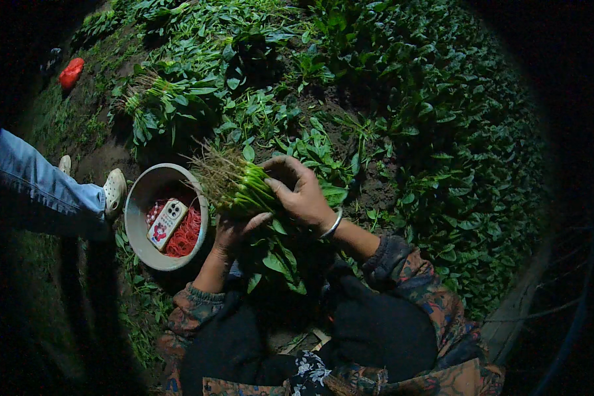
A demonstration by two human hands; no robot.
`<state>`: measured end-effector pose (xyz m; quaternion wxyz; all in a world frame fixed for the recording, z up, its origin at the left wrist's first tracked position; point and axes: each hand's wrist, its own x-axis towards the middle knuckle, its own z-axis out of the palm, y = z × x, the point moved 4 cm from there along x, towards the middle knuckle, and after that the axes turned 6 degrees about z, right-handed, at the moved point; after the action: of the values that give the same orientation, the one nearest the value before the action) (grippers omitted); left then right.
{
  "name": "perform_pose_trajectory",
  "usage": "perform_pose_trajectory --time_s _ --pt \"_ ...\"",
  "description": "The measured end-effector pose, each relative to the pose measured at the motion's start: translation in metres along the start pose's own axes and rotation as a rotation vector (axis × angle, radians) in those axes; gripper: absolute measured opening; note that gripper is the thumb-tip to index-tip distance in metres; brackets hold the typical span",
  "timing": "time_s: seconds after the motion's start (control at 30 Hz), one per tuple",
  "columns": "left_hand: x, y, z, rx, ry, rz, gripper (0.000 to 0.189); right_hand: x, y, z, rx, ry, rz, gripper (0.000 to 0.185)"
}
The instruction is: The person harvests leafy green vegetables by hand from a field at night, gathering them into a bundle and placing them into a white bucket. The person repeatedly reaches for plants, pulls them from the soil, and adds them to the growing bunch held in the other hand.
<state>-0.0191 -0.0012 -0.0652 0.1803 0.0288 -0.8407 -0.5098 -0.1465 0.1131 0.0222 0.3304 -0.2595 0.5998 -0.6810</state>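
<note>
A bunch of leafy greens [252,190], much like spinach with its roots on, lies across both hands above my lap. Its brown roots point to the upper left, and its leaves hang down toward my knees. From below, my left hand [237,230] grips the stems, the thumb across them and the other fingers hidden beneath. My right hand [297,190], with a silver bangle [332,223] at the wrist, curls around the far side of the stems with thumb and forefinger on them.
Left of the bunch stands a bucket [130,218] holding red bands [187,232] and a cased phone [167,223]. Tied bunches [161,96] lie beyond it. Another person's leg [54,173] and clog [114,190] are at left, a red bag [71,73] farther off. Growing greens [465,163] fill the right.
</note>
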Motion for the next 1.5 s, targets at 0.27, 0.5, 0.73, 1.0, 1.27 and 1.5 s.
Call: perform_pose_trajectory --time_s 0.27,0.5,0.73,1.0,1.27,1.5 --pt "0.009 -0.008 0.000 -0.264 0.063 -0.106 0.030 0.001 0.002 0.002 -0.444 0.021 -0.080 0.030" --pt "0.047 0.057 -0.040 -0.708 -0.249 -0.223 0.047 -0.008 -0.069 -0.003 -0.936 -0.072 -0.382 0.048" --pt "0.083 0.134 -0.061 -0.573 -0.555 0.020 0.078 -0.073 -0.133 -0.004 -0.804 0.014 -0.276 0.042" --pt "0.074 0.182 -0.031 -0.466 -0.743 -0.031 0.087 -0.124 -0.156 -0.032 -0.796 -0.177 -0.354 0.024" --pt "0.079 0.175 -0.013 -0.461 -0.832 0.046 0.091 -0.145 -0.173 -0.053 -1.156 0.289 -0.660 0.019" --pt "0.069 0.148 -0.013 -0.554 -0.819 -0.073 0.093 -0.152 -0.177 -0.074 -0.565 0.247 -0.479 0.039"
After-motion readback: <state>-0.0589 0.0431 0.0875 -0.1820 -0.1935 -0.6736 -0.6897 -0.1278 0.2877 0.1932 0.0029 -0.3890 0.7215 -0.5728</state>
